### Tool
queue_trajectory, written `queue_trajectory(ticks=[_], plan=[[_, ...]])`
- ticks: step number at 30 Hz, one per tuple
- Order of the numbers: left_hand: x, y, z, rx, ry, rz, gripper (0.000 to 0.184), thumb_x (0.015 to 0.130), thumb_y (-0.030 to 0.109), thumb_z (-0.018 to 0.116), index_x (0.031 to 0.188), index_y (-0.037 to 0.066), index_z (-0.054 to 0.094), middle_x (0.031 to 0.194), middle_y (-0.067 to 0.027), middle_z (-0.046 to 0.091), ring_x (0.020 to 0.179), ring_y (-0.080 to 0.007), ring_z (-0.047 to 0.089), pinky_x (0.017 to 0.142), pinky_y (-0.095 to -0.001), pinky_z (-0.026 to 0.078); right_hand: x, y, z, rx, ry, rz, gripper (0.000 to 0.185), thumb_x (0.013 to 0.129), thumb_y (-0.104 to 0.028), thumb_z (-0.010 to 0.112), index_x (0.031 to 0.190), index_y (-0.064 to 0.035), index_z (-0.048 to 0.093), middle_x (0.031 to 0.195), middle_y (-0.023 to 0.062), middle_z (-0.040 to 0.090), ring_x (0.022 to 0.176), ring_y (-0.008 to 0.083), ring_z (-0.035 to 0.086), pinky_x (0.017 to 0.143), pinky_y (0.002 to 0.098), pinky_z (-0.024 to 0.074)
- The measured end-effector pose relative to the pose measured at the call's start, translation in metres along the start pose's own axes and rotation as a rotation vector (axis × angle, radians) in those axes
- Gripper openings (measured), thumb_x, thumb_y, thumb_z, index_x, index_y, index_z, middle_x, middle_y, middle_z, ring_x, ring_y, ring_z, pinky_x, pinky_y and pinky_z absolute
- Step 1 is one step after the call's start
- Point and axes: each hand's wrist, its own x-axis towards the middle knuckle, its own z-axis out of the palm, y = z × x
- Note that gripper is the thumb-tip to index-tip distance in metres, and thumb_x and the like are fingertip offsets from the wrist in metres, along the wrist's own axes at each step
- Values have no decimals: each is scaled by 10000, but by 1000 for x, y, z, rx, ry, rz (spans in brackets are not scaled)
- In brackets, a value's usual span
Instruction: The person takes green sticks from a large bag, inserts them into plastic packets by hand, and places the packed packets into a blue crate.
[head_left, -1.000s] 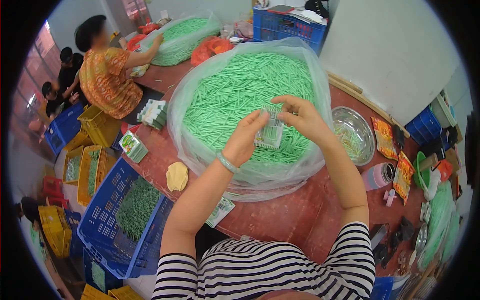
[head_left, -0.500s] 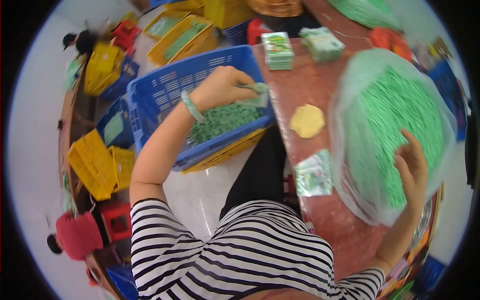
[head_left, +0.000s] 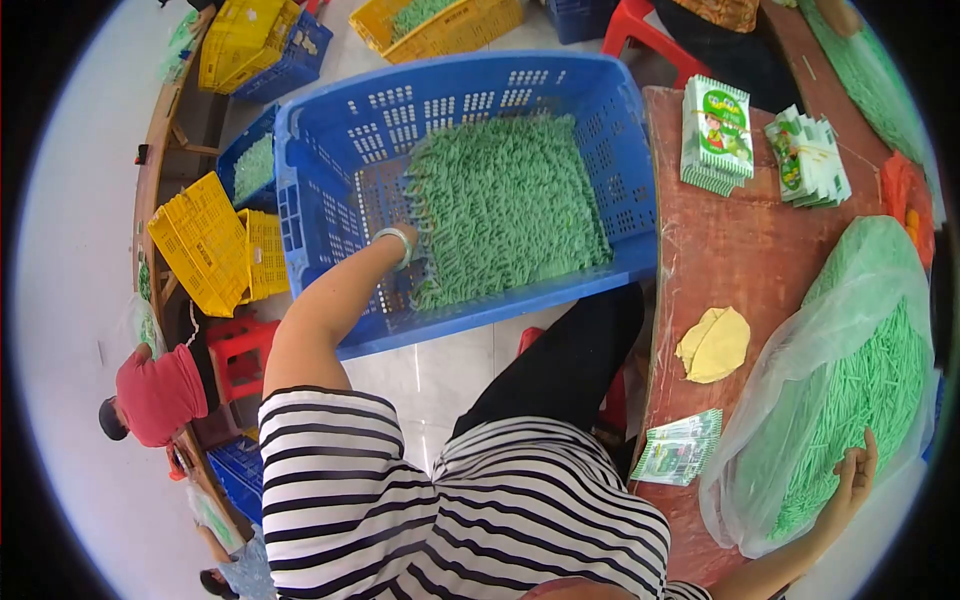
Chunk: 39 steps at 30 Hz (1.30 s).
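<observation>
On my feed, my left hand [head_left: 408, 238] dips inside the blue basket [head_left: 500, 314], grip hidden, my right hand [head_left: 854, 476], fingers parted, by green sticks [head_left: 872, 375], both seemingly placed for easy reach.

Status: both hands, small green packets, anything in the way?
Left hand inside blue plastic crate, beside small green packets, grip hidden. Right hand over thin green sticks, fingers loosely curled. No obstruction visible above crate.

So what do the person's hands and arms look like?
The right hand is bare. The left hand is mostly hidden, but its wrist wears a round, pale green bangle. The short sleeves have black and white stripes.
</observation>
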Motion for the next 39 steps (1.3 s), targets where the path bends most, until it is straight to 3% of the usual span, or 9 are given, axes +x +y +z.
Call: queue_trajectory(ticks=[7, 9, 11, 14, 17, 20, 26, 31, 39], plan=[[-58, 54, -20, -927, -369, 30, 582, 605, 223, 858, 1128, 43, 678, 1176, -182, 649, 1097, -339, 619, 905, -437, 509, -4, -9, 5, -46, 1, -20, 395, 946, -105, 545, 1335, -34, 537, 884, -2, 497, 774, 91, 436, 733, 234, 381], [20, 34, 51, -168, -96, 984, 792, 508, 137, 916, 1227, 49, 597, 1258, -188, 591, 1190, -347, 550, 973, -440, 468, -15, -13, 4, -93, 9, -2, 395, 937, -101, 555, 1327, -35, 547, 877, -3, 512, 785, 93, 461, 734, 235, 393], [41, 31, 64, -61, -35, 1185, 870, 446, 31, 910, 1246, 78, 573, 1283, -177, 579, 1174, -336, 560, 976, -431, 474, -29, -21, 7, -44, 53, 62, 396, 916, -84, 576, 1310, -42, 566, 848, -12, 533, 776, 93, 499, 714, 228, 411], [67, -3, 88, 4, -91, 751, 420, 850, 401, 582, 1081, 69, 698, 1146, -178, 673, 1056, -311, 632, 902, -424, 498, -47, -9, -10, 31, 83, 11, 375, 887, 0, 592, 1259, -47, 592, 805, -35, 515, 710, 58, 471, 610, 213, 381], [-56, 23, -41, 64, 42, 116, 620, 794, 586, 553, 1135, 88, 695, 1264, -189, 608, 1175, -352, 581, 994, -448, 448, -62, 22, -34, -38, 222, -67, 317, 881, -19, 628, 1196, -46, 612, 821, 9, 595, 721, 81, 543, 631, 242, 450], [-121, 42, -112, -230, 293, -201, 524, 755, 423, 726, 1081, 14, 696, 1140, -245, 647, 1092, -364, 620, 901, -437, 502, -77, 36, -49, -134, 294, -37, 170, 862, -19, 640, 1027, -22, 675, 841, 68, 644, 732, 132, 598, 667, 272, 492], [-286, 170, -204, -388, 1457, 287, 230, 804, 45, 681, 1007, -54, 637, 1042, -220, 629, 990, -385, 577, 880, -439, 461, -87, 57, -36, -177, 129, -209, 168, 804, 0, 656, 969, -23, 678, 874, 114, 640, 768, 234, 636, 682, 318, 505], [-335, 309, -209, -597, 1414, 788, 243, 754, 67, 735, 979, 20, 656, 990, -156, 611, 963, -326, 555, 850, -404, 443, -80, 56, -18, -227, 118, -337, 203, 801, -25, 671, 1004, -41, 658, 915, 114, 599, 795, 298, 618, 709, 379, 504], [-322, 379, -209, -626, 1435, 667, 358, 738, 206, 781, 1006, 35, 617, 939, -133, 548, 905, -313, 525, 767, -420, 399, -67, 34, -22, -305, 104, -391, 245, 802, -61, 689, 1044, -40, 655, 940, 129, 596, 857, 300, 608, 741, 378, 494]])
